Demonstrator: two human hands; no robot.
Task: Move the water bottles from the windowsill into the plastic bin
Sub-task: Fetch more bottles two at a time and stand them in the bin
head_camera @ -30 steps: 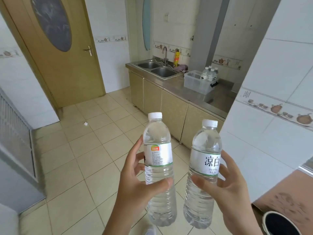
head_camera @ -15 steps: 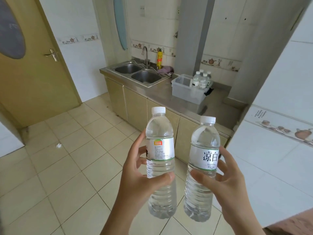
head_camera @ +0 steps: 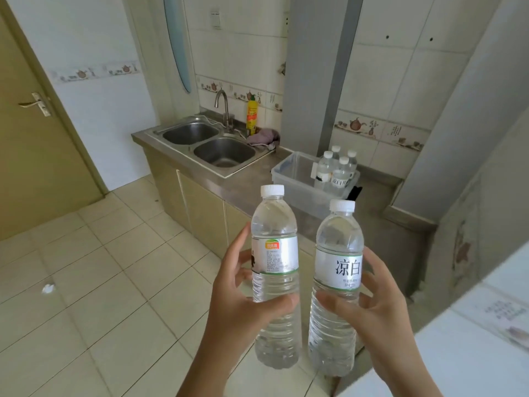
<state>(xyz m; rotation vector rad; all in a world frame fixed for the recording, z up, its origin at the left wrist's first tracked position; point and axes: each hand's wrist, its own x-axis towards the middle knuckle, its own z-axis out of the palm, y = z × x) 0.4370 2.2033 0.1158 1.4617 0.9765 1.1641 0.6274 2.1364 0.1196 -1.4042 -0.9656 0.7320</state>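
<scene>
I hold two clear water bottles upright in front of me, both with white caps. My left hand (head_camera: 240, 299) grips the bottle with the green and orange label (head_camera: 274, 253). My right hand (head_camera: 375, 308) grips the bottle with the white label and black characters (head_camera: 339, 259). Further ahead, a clear plastic bin (head_camera: 289, 173) stands on the steel counter (head_camera: 243, 193). Several water bottles (head_camera: 336, 170) stand in the bin's right end. The windowsill is out of view.
A double steel sink (head_camera: 209, 144) with a tap, a yellow bottle (head_camera: 252, 114) and a pink cloth (head_camera: 263, 137) lies left of the bin. A grey pillar (head_camera: 315, 70) rises behind the bin. A tiled wall corner (head_camera: 486, 325) juts in at the right. A brown door (head_camera: 31, 133) stands at the left.
The view has swung to the right and come closer to the counter; the bin and sink look larger. Both bottles stay upright in my hands, held as before.
</scene>
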